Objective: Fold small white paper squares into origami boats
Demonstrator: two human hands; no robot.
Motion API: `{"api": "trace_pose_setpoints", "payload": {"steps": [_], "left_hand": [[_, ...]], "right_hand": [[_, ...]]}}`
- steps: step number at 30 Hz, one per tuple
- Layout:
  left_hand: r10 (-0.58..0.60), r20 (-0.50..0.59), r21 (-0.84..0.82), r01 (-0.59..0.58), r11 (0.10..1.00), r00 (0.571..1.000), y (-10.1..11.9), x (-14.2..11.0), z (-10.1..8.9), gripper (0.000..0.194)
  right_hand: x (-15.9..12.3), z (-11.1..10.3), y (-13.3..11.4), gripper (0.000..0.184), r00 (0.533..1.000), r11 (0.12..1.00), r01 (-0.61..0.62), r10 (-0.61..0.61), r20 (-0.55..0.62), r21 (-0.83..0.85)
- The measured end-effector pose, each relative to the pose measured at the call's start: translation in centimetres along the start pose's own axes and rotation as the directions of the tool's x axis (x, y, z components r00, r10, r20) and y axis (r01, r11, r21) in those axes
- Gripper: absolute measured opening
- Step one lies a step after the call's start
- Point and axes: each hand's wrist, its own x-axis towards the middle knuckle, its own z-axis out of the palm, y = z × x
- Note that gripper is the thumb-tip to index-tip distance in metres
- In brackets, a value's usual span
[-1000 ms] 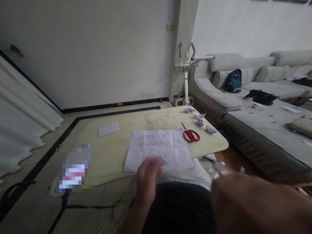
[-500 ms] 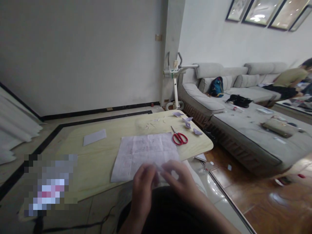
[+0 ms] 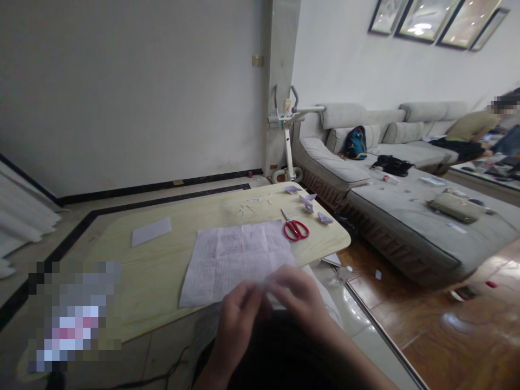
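My left hand [image 3: 239, 310] and my right hand [image 3: 298, 292] meet at the near edge of the table, fingertips pinched together. Whatever is between them is blurred and too small to name. Just beyond lies a creased printed sheet of paper [image 3: 231, 257], spread flat. Red-handled scissors [image 3: 296, 231] rest at its far right corner, blades pointing away from me. Several small folded paper shapes [image 3: 324, 218] stand along the table's right end. Thin paper scraps [image 3: 242, 210] are scattered behind the sheet.
The pale wooden table [image 3: 162, 276] has rounded corners. A folded white paper [image 3: 151, 232] lies on its left part. To the right are a grey sofa [image 3: 398, 216] with a blue backpack [image 3: 356, 143], and a seated person [image 3: 467, 130]. An exercise machine [image 3: 288, 146] stands behind.
My hands have come closer together, the right fingertips now against the left ones. The whole view has shifted slightly, with the table things appearing a little further left.
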Motion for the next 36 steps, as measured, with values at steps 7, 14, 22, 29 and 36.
{"api": "trace_pose_setpoints", "payload": {"steps": [7, 14, 22, 29, 36], "left_hand": [[-0.023, 0.024, 0.016, 0.023, 1.000, 0.999, -0.1, -0.2, 0.1, 0.034], [-0.038, 0.040, 0.062, 0.035, 0.997, 0.998, -0.2, -0.2, 0.5, 0.031], [-0.034, 0.059, 0.021, 0.033, 0.999, 0.998, 0.2, -0.6, 0.6, 0.027], [0.052, 0.025, 0.097, -0.054, 0.994, 0.998, 0.3, -0.6, 0.4, 0.028], [0.122, 0.072, 0.108, -0.129, 0.986, 0.990, 0.1, -0.8, 0.6, 0.029]], "right_hand": [[0.4, -0.4, -0.2, 0.017, 0.995, 0.987, -0.097, 0.094, 0.030, 0.130], [1.0, -1.7, -0.6, 0.012, 0.992, 1.000, -0.020, 0.020, 0.127, -0.004], [0.4, -1.2, 0.0, 0.012, 0.993, 0.994, -0.092, 0.088, 0.075, 0.057], [-0.5, 0.0, -0.3, 0.013, 0.981, 0.958, -0.192, 0.187, 0.046, 0.214], [-1.1, 0.3, -0.1, 0.020, 0.978, 0.914, -0.197, 0.206, 0.013, 0.355]]}}
